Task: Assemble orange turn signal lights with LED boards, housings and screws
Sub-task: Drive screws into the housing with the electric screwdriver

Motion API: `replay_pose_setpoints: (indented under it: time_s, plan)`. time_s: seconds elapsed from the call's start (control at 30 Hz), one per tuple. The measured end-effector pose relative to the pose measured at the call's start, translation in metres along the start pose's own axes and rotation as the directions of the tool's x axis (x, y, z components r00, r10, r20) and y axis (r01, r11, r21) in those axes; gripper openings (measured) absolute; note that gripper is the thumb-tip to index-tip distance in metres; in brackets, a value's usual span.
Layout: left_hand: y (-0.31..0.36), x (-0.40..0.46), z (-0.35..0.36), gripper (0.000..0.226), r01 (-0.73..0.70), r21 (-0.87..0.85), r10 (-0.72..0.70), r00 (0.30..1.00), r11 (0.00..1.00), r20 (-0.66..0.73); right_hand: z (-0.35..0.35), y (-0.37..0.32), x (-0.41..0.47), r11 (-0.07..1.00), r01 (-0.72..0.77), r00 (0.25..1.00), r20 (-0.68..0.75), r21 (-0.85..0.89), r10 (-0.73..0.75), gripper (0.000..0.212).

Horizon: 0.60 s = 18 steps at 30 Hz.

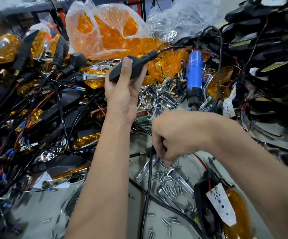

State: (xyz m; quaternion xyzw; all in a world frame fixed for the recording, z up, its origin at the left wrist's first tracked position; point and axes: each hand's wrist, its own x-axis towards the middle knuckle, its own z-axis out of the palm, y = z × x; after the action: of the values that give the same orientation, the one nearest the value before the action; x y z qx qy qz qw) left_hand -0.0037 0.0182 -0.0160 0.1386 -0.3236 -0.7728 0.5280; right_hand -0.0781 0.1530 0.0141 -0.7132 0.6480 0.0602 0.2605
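A grey surface (200,163) is heaped with lenses and wiring. Centre frame, the left hand (122,94) grips a black housing (131,69), light, rigid and best held by its body, not the stalk. The right hand (172,135), fingers curled, pinches among loose screws (170,183), small and slippery.

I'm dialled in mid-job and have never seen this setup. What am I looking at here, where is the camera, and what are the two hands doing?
There is no machine: a person works bare-handed, and the single picture comes from a camera on their head, looking down at the bench. The left hand holds up a black housing with its cable trailing away. The right hand reaches down with curled fingers over a scatter of small screws; whether it pinches one I cannot tell. At lower right lies a white LED board on an orange lens. A bag of orange lenses sits at the back, and a blue screwdriver beside it.
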Motion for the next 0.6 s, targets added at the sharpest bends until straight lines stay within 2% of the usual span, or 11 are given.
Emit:
replay_pose_setpoints:
  time_s: [0.1,0.2,0.3,0.4,0.5,0.6]
  plan:
    - [0.001,0.000,0.000,0.050,0.037,-0.057,-0.037,0.999,0.998,0.011,0.003,-0.004,-0.001,0.998,0.007,1.000,-0.027,-0.061,-0.008,0.017]
    - [0.001,0.001,-0.002,0.055,0.071,-0.050,-0.070,0.997,0.996,0.033,0.003,0.001,-0.003,1.000,0.024,1.000,0.000,0.002,-0.024,0.022]
    - [0.001,0.000,-0.003,0.062,0.090,0.012,-0.090,0.996,0.996,0.027,-0.002,0.007,-0.003,0.995,0.068,0.998,0.005,0.072,-0.069,0.014]
    - [-0.001,0.001,-0.002,0.040,0.101,0.074,-0.101,0.995,0.992,0.003,-0.012,0.017,-0.003,0.991,0.085,0.996,-0.025,0.105,-0.083,0.016]
    - [-0.002,0.002,-0.001,0.023,0.083,0.142,-0.084,0.996,0.986,0.002,-0.029,0.029,-0.009,0.943,0.141,0.989,-0.085,0.302,-0.121,0.014]
    - [-0.005,0.000,0.001,0.027,0.063,0.222,-0.062,0.998,0.973,-0.010,-0.049,0.039,-0.016,0.855,0.240,0.960,-0.242,0.460,-0.139,0.011]
